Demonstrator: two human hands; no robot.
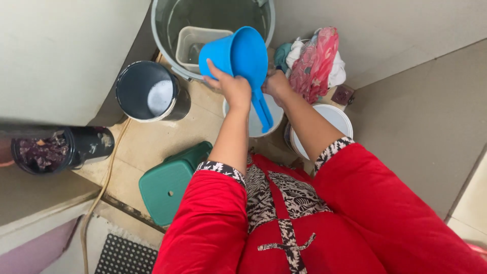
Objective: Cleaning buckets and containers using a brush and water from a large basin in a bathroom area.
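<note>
Above a white bucket (253, 124), the left hand (232, 86) clamps a blue scoop's (238, 53) bowl; the right hand (276, 85) grips near its handle, beside a cloth pile (317, 61).

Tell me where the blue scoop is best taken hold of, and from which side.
Best by its long handle, I'd judge. The blue scoop is tilted, with the handle running down toward the person, so a grip from below, on the near side, suits. The left hand clasps the bowl's base and the right hand sits beside the handle's root.
</note>
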